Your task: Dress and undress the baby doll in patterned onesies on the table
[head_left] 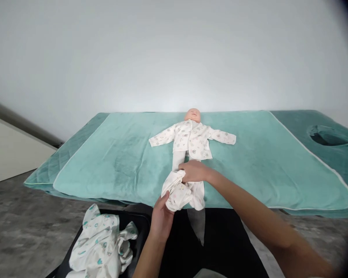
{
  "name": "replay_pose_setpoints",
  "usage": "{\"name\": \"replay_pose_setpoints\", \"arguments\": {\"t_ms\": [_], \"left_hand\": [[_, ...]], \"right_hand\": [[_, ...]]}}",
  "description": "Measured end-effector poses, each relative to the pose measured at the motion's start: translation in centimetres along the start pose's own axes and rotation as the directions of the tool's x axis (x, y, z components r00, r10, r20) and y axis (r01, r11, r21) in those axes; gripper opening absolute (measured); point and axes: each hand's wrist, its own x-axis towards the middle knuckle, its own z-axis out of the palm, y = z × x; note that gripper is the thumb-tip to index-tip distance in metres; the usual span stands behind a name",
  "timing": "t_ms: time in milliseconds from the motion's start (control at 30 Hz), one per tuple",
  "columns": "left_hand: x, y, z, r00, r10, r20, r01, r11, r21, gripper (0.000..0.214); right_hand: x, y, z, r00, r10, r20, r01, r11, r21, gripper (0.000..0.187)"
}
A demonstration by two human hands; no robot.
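Observation:
A baby doll lies on its back on a teal towel, dressed in a white printed top with its sleeves spread out. White printed trousers are bunched around the doll's legs near the table's front edge. My right hand is closed on the bunched cloth at the top of the trousers. My left hand grips the lower end of the same bunch from below. What lies under the cloth is hidden.
The towel covers a padded teal table with a face hole at the right. A black bin at the lower left holds a crumpled white garment with green prints. Grey floor lies around it.

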Motion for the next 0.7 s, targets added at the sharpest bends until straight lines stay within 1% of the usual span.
{"name": "replay_pose_setpoints", "arguments": {"t_ms": [167, 267, 333, 400, 500, 600, 700], "left_hand": [[0.3, -2.7, -0.8, 0.996, 0.050, -0.079, -0.044, 0.996, 0.080, 0.041], [0.7, -3.2, -0.9, 0.988, 0.101, -0.115, -0.082, 0.984, 0.161, 0.038], [1.0, -2.6, -0.6, 0.982, 0.157, -0.108, -0.128, 0.963, 0.239, 0.036], [1.4, -1.7, -0.3, 0.975, 0.211, -0.067, -0.177, 0.925, 0.337, 0.036], [2.3, -0.4, 0.1, 0.971, 0.237, 0.011, -0.213, 0.853, 0.476, 0.038], [4.0, 0.4, 0.5, 0.969, 0.242, 0.056, -0.237, 0.826, 0.511, 0.042], [6.5, 1.6, 1.3, 0.947, 0.305, 0.103, -0.310, 0.779, 0.544, 0.050]], "right_hand": [[-0.8, 0.3, 0.8, 0.998, 0.016, -0.053, -0.012, 0.998, 0.069, 0.038], [-1.1, 0.5, 1.1, 0.995, 0.028, -0.094, -0.019, 0.996, 0.093, 0.041], [-1.1, 0.8, 1.3, 0.992, 0.035, -0.120, -0.019, 0.991, 0.135, 0.038], [-1.1, 1.2, 1.5, 0.987, 0.042, -0.153, -0.009, 0.978, 0.209, 0.034], [-1.1, 1.6, 2.1, 0.960, 0.095, -0.262, 0.005, 0.934, 0.356, 0.033], [-1.4, 1.8, 2.8, 0.927, 0.152, -0.342, 0.040, 0.869, 0.493, 0.026], [-2.0, 2.1, 3.5, 0.908, 0.163, -0.386, 0.090, 0.824, 0.559, 0.015]]}}
